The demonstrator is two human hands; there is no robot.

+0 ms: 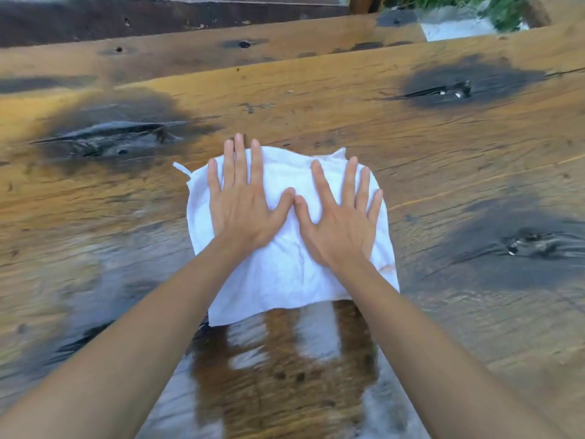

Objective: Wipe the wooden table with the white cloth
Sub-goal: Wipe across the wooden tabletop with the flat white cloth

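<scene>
A white cloth (285,274) lies spread flat on the wooden table (443,172), near the middle of the view. My left hand (243,201) presses palm-down on the cloth's left half with fingers spread. My right hand (342,217) presses flat on its right half, fingers apart too. The two thumbs nearly touch at the cloth's centre. Neither hand grips the cloth; both rest on top of it. The table is made of rough, glossy planks with dark knots.
Dark knots with cracks mark the table at the left (110,134), upper right (456,90) and right (531,242). The near surface shines with reflections. A gap at the far edge shows green plants (493,7) and something pale beyond.
</scene>
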